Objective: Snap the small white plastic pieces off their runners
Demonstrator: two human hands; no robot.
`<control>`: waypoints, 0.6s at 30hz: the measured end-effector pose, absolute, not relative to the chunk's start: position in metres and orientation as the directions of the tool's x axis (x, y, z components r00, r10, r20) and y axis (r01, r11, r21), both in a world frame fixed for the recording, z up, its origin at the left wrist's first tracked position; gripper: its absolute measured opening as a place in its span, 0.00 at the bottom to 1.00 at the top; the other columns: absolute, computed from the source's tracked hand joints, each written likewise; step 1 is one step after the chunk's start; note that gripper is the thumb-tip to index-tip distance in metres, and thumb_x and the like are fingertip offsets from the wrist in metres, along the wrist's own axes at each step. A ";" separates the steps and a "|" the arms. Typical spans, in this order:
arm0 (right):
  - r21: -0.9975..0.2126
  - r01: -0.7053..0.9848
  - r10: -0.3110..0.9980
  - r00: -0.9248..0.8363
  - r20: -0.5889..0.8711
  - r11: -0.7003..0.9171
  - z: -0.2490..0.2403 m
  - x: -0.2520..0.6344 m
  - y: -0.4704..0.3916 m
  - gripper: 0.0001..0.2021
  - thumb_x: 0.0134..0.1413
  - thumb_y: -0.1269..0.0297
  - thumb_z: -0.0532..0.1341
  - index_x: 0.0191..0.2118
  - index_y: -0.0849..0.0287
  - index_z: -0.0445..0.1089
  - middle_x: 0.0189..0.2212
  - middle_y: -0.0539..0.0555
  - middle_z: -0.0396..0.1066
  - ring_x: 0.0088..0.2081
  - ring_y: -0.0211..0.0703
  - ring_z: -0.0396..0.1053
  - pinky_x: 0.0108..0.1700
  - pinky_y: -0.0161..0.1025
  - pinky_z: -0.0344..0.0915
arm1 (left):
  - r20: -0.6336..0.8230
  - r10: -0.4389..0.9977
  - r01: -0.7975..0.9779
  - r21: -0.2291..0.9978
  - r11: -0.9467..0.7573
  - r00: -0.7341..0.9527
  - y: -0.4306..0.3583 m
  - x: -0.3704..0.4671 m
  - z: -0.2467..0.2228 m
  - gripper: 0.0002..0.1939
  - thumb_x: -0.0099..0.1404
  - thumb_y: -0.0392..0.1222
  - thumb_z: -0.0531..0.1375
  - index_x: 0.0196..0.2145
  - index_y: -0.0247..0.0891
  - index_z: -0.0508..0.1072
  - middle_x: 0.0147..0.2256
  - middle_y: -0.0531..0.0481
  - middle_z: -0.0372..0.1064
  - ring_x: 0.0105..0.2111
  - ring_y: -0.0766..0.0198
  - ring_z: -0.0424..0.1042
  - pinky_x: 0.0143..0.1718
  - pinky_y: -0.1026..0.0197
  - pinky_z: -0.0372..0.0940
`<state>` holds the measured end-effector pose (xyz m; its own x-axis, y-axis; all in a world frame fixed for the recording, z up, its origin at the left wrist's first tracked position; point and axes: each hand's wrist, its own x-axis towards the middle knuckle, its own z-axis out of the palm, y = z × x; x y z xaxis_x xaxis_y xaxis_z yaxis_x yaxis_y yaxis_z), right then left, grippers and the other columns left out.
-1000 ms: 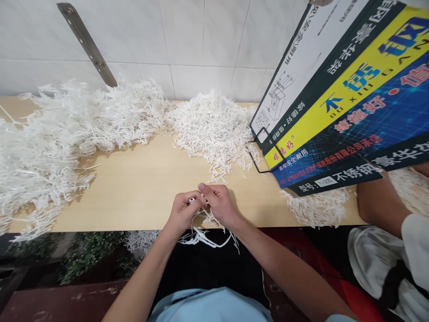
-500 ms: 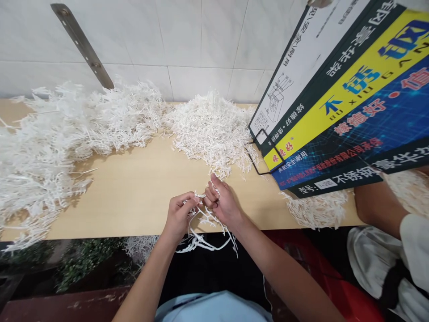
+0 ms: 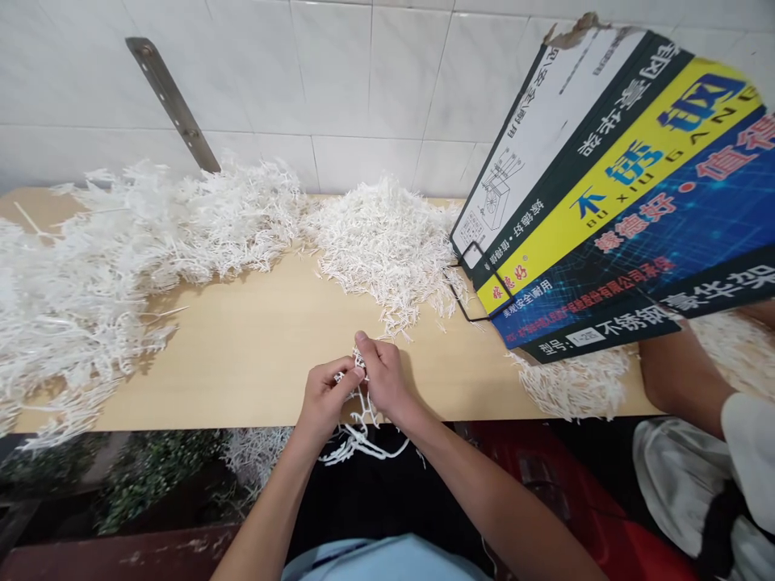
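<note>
Pale desk (image 3: 242, 347) against tiled wall (image 3: 393, 73) — left hand (image 3: 320, 395) and right hand (image 3: 384, 379) both pinch white branching piece (image 3: 362, 442), stems dangling past desk edge. Firm left grip close to right thumb should limit twisting — stems best hanging free.

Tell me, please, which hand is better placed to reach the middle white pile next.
Probably the right hand: it is nearer the front edge of the middle white pile, while the left hand sits farther left. Both grip the branched white piece, so the left would need to hold it alone.
</note>
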<state>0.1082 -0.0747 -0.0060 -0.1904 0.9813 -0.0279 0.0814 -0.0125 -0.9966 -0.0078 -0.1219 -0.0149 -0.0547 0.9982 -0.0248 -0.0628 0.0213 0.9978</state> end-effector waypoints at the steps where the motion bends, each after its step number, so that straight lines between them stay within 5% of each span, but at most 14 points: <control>1: -0.996 0.091 0.981 -0.192 -0.019 -0.002 -0.005 0.109 -0.075 0.28 0.66 0.41 0.54 0.21 0.55 0.51 0.19 0.46 0.50 0.24 0.36 0.50 0.26 0.37 0.48 | -0.013 0.998 -0.041 0.999 0.011 -0.063 -0.122 -0.007 -0.013 0.19 0.67 0.52 0.62 0.24 0.36 0.70 0.22 0.54 0.62 0.25 0.67 0.58 0.28 0.63 0.54; 12: -0.990 0.143 0.961 -0.276 -0.018 0.023 0.001 0.112 -0.078 0.28 0.65 0.44 0.56 0.20 0.57 0.52 0.18 0.46 0.49 0.24 0.35 0.49 0.26 0.36 0.46 | 0.016 0.996 -0.015 1.000 -0.017 -0.089 -0.125 -0.006 -0.014 0.21 0.67 0.51 0.61 0.21 0.37 0.64 0.21 0.55 0.57 0.24 0.68 0.55 0.28 0.63 0.51; 18: -0.990 -0.055 0.948 -0.300 -0.106 -0.128 -0.003 0.120 -0.070 0.28 0.59 0.42 0.63 0.20 0.56 0.55 0.17 0.45 0.51 0.21 0.34 0.49 0.23 0.36 0.45 | -0.014 0.999 -0.006 1.000 0.014 -0.034 -0.122 -0.003 -0.011 0.19 0.65 0.47 0.60 0.21 0.37 0.64 0.21 0.54 0.58 0.25 0.67 0.56 0.29 0.62 0.52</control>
<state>0.1199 -0.0704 -0.0032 -0.3002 0.9480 -0.1061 -0.0548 -0.1282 -0.9902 -0.0034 -0.1219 -0.0105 -0.0343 0.9993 -0.0139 -0.0057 0.0137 0.9999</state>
